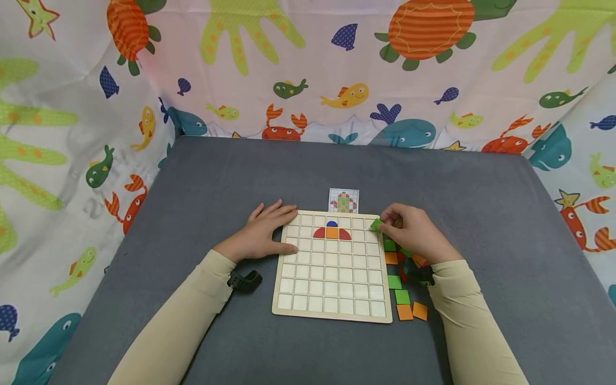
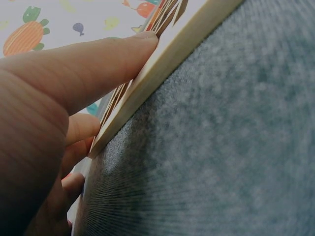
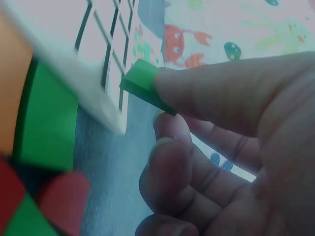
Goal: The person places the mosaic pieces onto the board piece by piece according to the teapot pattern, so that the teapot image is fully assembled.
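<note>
Pinched a green tile (image 1: pixel 376 225) in the right hand (image 1: pixel 412 231) at the far right corner of the wooden grid board (image 1: pixel 331 274) while resting an outstretched left hand (image 1: pixel 260 233) on its left edge, apparently to keep it from sliding.

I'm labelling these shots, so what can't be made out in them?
Head view: some loose tiles, partly covered by the right hand.
Head view: pattern card, fine markings too small.
Right wrist view: green tile, far end covered by that hand.
Right wrist view: orange tile, cut off at left.
Left wrist view: the board, most cells hidden by the left hand and slant.
</note>
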Demonstrator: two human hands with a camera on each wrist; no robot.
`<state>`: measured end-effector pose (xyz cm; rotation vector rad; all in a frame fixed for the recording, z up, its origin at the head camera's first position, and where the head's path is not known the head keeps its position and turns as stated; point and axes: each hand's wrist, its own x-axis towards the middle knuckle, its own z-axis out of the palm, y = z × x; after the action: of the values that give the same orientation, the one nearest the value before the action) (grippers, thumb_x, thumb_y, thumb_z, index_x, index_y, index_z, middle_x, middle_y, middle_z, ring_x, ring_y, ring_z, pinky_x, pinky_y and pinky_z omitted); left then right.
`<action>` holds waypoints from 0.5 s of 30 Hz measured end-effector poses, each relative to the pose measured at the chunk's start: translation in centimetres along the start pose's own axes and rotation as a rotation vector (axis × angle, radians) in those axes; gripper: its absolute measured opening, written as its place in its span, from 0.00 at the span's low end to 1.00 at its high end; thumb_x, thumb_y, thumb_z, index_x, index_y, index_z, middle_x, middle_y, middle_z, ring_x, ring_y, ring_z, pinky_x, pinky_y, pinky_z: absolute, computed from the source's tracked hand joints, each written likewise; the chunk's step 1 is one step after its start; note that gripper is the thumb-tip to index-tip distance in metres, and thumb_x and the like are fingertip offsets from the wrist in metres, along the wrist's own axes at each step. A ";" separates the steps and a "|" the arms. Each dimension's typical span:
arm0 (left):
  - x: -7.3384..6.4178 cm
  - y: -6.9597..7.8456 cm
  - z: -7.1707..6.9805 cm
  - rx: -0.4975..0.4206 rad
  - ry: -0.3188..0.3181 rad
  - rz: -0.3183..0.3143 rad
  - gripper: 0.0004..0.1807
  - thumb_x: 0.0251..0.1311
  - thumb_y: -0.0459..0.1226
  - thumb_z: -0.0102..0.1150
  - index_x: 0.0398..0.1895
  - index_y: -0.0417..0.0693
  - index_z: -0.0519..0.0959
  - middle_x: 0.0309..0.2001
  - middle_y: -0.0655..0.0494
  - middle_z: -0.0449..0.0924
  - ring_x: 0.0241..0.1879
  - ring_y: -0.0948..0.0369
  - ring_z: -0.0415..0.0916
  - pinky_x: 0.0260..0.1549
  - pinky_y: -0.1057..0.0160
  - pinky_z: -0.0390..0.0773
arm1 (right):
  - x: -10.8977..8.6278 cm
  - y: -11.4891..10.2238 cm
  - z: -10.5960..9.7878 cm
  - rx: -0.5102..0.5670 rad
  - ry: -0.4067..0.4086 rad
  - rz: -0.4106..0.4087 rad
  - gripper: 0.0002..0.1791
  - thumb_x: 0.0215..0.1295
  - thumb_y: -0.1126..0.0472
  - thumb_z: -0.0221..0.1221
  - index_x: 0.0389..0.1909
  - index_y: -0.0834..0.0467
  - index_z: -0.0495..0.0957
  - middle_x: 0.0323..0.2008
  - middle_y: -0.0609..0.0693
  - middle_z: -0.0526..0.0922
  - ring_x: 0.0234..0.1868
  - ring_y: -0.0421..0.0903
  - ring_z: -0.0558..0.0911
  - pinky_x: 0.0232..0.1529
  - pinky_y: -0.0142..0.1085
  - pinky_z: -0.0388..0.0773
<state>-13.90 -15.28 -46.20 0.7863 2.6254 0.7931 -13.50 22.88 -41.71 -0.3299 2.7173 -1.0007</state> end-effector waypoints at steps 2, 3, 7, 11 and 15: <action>0.0 0.0 0.0 0.001 0.001 -0.001 0.52 0.63 0.59 0.71 0.85 0.53 0.57 0.85 0.58 0.52 0.85 0.51 0.37 0.78 0.39 0.27 | 0.0 -0.4 0.2 0.012 -0.015 -0.010 0.08 0.74 0.60 0.65 0.47 0.61 0.83 0.35 0.53 0.81 0.28 0.48 0.75 0.28 0.39 0.74; 0.0 0.0 0.0 0.002 0.001 -0.001 0.52 0.63 0.59 0.71 0.85 0.53 0.57 0.85 0.58 0.52 0.85 0.51 0.37 0.78 0.38 0.27 | 0.0 -0.6 0.4 0.017 -0.022 -0.015 0.08 0.74 0.60 0.65 0.47 0.60 0.83 0.35 0.53 0.81 0.28 0.48 0.75 0.27 0.39 0.74; -0.1 0.0 0.1 0.002 0.006 0.001 0.52 0.63 0.59 0.71 0.85 0.52 0.57 0.85 0.57 0.52 0.85 0.50 0.37 0.78 0.38 0.27 | 0.0 -1.3 0.9 0.025 -0.045 -0.036 0.07 0.74 0.61 0.65 0.46 0.59 0.83 0.34 0.52 0.81 0.27 0.48 0.74 0.25 0.39 0.73; -0.1 0.2 0.0 -0.003 0.008 0.001 0.52 0.63 0.58 0.71 0.85 0.52 0.57 0.84 0.57 0.52 0.85 0.50 0.37 0.78 0.38 0.27 | 0.1 -2.0 1.6 0.012 -0.058 -0.077 0.05 0.73 0.61 0.65 0.44 0.57 0.83 0.33 0.50 0.81 0.26 0.48 0.74 0.25 0.39 0.74; -0.1 0.2 0.0 0.000 0.006 0.000 0.53 0.63 0.58 0.71 0.85 0.52 0.57 0.84 0.58 0.52 0.85 0.50 0.37 0.78 0.38 0.27 | 0.2 -2.3 2.3 0.013 -0.075 -0.110 0.03 0.72 0.60 0.67 0.41 0.56 0.84 0.32 0.48 0.82 0.26 0.47 0.75 0.27 0.39 0.75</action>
<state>-13.75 -15.19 -46.03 0.7852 2.6311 0.7963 -12.72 19.78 -41.94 -0.5092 2.6490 -1.0117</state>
